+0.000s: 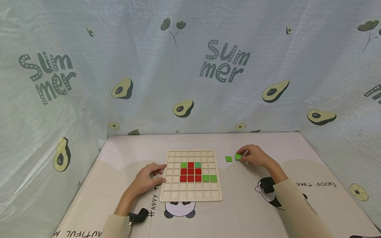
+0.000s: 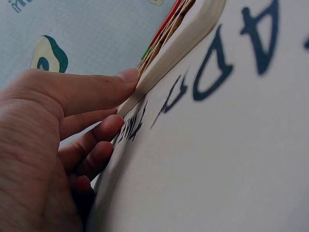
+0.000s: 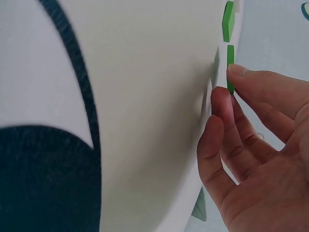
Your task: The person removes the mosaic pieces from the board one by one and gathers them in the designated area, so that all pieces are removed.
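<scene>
The beige board (image 1: 190,186) is grid-patterned; on it, red tiles (image 1: 190,171) and green tiles (image 1: 206,178) are seen. Right of it, loose tiles (image 1: 228,159) are coloured green; behind it, the bluish-grey curtain (image 1: 143,59) is printed with avocados (image 1: 183,108); beneath it, the cream cloth (image 1: 238,198) is lettered in black.

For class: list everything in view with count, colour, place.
Tabletop: 1, pale, lower half.
Grid board: 1, cream, on tabletop.
Red tiles: 7, red, on board.
Green tiles: 3, green, on board.
Teal tile: 1, teal, on board.
Loose tiles: 2, green, right of board.
Sheeting: count unclear, blue-grey, behind and beside tabletop.
Device: 1, black, lower left.
Corner object: 1, dark, bottom right.
Sleeves: 2, beige, lower left and right.
Left grip: 1, bare, at board's left edge.
Right grip: 1, bare, pinching rightmost loose tile.
</scene>
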Available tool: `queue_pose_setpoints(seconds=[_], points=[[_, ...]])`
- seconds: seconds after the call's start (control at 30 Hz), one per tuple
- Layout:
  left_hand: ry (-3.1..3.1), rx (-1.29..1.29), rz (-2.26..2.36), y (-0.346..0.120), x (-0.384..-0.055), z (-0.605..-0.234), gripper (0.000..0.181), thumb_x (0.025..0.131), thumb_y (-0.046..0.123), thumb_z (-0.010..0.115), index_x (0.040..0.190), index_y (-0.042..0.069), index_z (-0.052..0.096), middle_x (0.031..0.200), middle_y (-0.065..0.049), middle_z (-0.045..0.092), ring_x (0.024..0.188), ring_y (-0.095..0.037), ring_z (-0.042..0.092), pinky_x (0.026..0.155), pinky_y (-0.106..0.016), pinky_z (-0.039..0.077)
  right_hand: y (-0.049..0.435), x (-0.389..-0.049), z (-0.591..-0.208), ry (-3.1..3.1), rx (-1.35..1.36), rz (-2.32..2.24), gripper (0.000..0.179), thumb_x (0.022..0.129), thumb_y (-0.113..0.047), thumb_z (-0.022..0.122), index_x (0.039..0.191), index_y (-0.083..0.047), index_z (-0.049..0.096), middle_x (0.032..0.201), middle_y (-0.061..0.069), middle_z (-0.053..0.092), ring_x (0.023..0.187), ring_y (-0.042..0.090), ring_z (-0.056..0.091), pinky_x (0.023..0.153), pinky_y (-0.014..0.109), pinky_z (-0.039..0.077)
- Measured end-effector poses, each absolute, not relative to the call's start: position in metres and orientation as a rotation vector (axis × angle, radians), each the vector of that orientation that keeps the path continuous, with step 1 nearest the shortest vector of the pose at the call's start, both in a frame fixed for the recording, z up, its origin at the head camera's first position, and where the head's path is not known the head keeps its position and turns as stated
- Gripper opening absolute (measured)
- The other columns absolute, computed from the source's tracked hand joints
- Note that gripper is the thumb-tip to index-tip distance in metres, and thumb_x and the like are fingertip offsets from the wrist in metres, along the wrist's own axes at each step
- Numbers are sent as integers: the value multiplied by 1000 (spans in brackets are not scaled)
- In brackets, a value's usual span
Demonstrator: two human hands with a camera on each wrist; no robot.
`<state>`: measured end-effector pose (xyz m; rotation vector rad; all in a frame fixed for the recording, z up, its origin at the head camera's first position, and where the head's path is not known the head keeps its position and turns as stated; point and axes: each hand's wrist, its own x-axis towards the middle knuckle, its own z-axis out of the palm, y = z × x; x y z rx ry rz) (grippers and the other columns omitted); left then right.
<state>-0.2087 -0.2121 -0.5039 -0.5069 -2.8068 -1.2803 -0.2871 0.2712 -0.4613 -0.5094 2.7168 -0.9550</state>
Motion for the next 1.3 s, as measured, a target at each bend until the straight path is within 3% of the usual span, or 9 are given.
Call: queue_pose_setpoints(seconds=[1.3], points=[[-2792,-533,-1274,-213,-208,-504,52,84,22,84,132,6,70,95,3,61,90,-12,51,80,-24,43,270,-287,-466,2715,-463,-970,30,86,-2,76,115,3,74,109,17,72,90,20,61,70,32,51]])
